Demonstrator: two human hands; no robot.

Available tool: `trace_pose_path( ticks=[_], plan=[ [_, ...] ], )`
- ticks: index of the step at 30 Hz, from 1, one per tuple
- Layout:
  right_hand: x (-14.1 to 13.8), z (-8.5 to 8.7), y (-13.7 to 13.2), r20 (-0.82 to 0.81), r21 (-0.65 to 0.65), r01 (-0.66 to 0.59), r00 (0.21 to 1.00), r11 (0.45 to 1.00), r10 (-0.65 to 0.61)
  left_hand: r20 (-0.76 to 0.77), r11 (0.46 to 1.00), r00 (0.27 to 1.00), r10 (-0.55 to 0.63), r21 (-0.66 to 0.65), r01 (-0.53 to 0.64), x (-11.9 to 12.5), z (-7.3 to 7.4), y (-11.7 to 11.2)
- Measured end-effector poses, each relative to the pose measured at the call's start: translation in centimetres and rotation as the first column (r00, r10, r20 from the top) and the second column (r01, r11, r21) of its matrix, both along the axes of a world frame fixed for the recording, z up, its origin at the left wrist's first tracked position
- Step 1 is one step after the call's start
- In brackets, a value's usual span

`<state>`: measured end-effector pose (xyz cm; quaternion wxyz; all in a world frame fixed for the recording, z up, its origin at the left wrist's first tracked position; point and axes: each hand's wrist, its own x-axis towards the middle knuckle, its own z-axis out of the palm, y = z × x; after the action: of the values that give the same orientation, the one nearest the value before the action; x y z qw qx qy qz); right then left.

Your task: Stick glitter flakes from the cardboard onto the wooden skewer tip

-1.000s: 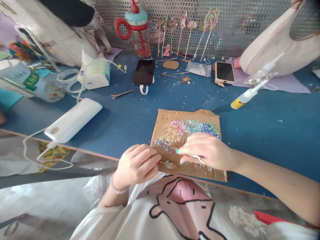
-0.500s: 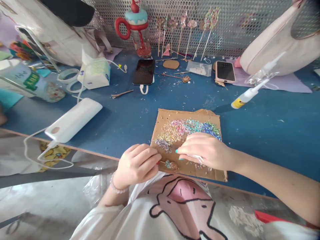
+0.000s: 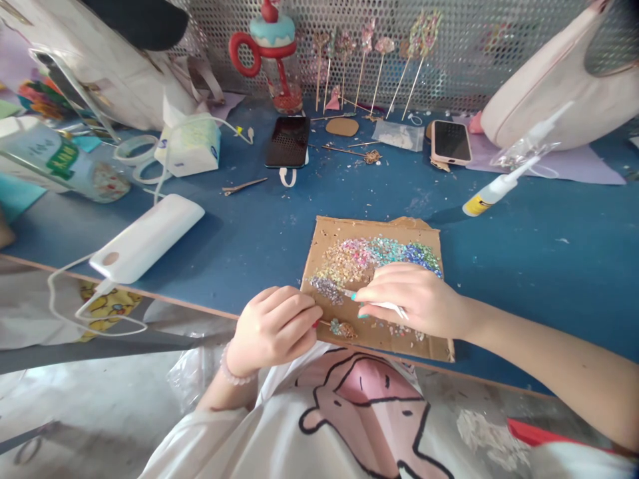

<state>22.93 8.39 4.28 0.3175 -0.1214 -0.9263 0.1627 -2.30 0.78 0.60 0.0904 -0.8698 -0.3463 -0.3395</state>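
My left hand (image 3: 277, 328) is closed at the left edge of a cardboard sheet (image 3: 369, 227), pinching a thin stick. The stick ends in a small ornament (image 3: 342, 328) covered with teal and brownish chips, low over the cardboard. My right hand (image 3: 418, 298) is closed around white tweezers (image 3: 392, 308). Their tip points left, at the edge of a greyish-purple heap of chips (image 3: 327, 290); whether a chip is between the tips, I cannot tell. Pink, yellow, turquoise, green and blue chips (image 3: 349, 256) spread across the sheet, partly hidden behind my right hand.
A glue bottle (image 3: 486, 198) leans on the blue table (image 3: 239, 233) at right. A white power bank (image 3: 148, 238) with a cable lies left. Behind are phones (image 3: 288, 142), a tissue pack (image 3: 192, 150), a red-handled cup (image 3: 276, 60) and several decorated sticks (image 3: 382, 66) against perforated metal.
My right hand has turned slightly, and the tweezers' tip now shows beside the purple heap. My left hand and the ornament have stayed in place.
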Motion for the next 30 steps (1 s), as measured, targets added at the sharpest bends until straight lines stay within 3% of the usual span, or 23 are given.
trace_pose_path(
  ticks=[7,12,14,17,19,26,30],
  plan=[
    [0.6,1.3,0.2,0.005,-0.181,0.022,1.000,0.983,-0.021,0.004,1.000,1.000,-0.003,0.006,0.003,-0.1,-0.2,0.0],
    [1.0,2.1,0.4,-0.085,-0.316,-0.003,0.996,0.949,-0.025,-0.004,1.000,1.000,-0.016,0.002,0.016,-0.2,-0.2,0.0],
    [1.1,2.2,0.5,-0.098,-0.416,-0.014,0.995,0.909,-0.029,-0.001,1.000,1.000,-0.015,0.003,0.015,-0.2,-0.1,0.0],
    [1.4,2.2,0.4,-0.085,-0.627,-0.069,0.996,0.776,0.021,0.000,1.000,1.000,-0.010,0.002,0.010,-0.1,-0.1,0.0],
    [1.6,2.2,0.4,-0.040,-0.676,-0.068,0.998,0.734,0.055,-0.002,1.000,1.000,-0.011,0.002,0.011,-0.1,-0.1,0.0],
    [1.9,2.0,0.5,0.141,-0.486,0.130,0.988,0.864,-0.070,0.003,1.000,1.000,-0.019,0.003,0.019,-0.2,0.0,-0.1],
    [2.2,2.2,0.6,0.122,-0.397,0.046,0.992,0.917,0.003,0.003,1.000,1.000,-0.018,0.002,0.018,-0.2,-0.2,0.0]
  ],
)
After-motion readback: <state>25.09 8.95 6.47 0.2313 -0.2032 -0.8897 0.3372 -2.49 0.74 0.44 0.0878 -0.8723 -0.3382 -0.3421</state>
